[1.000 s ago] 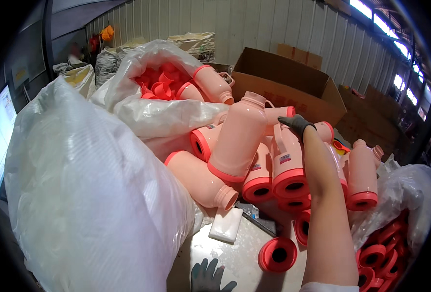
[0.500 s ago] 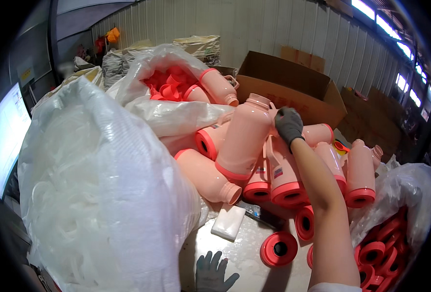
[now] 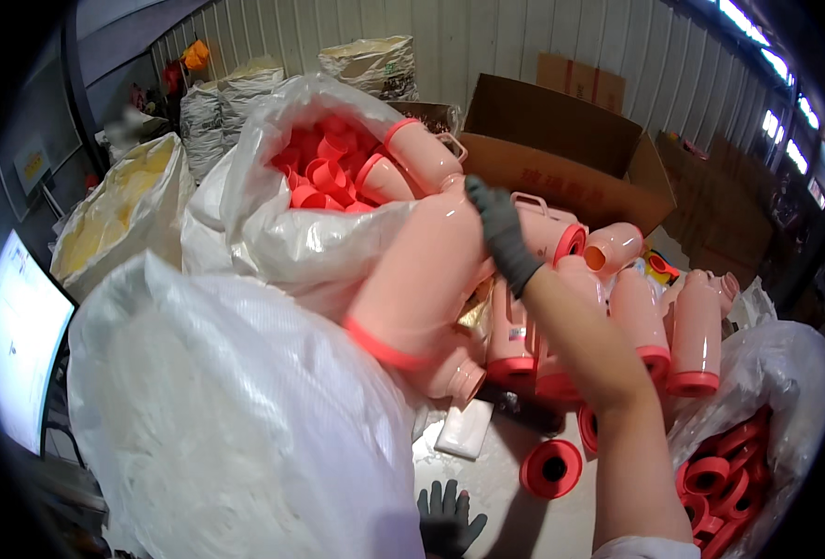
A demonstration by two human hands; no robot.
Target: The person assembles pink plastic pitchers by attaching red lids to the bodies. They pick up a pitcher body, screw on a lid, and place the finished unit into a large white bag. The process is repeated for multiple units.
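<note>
My right hand [image 3: 501,228], in a dark grey glove, grips a large pink thermos jug shell [image 3: 422,279] near its neck and handle side. The shell is tilted, its red-ringed base toward the lower left; the handle itself is hidden. Beneath it, another pink shell [image 3: 450,368] lies with its threaded mouth facing down right. Low on the white table [image 3: 487,480], my gloved left hand [image 3: 450,520] has its fingers spread and holds nothing. A red ring-shaped base [image 3: 551,469] and a small white packet [image 3: 465,429] lie beyond it.
Several pink shells [image 3: 696,335] stand and lie at the right. An open bag of red cups [image 3: 245,228] is behind, beside an open cardboard box [image 3: 561,177]. A big white sack [image 3: 245,429] fills the left; a plastic bag of red rings [image 3: 757,373] sits right. A lit screen [image 3: 21,345] is far left.
My right hand has moved left with the thermos jug shell, which tilts more and hangs over the bag's edge. The view has shifted. My left hand stays spread low in view.
</note>
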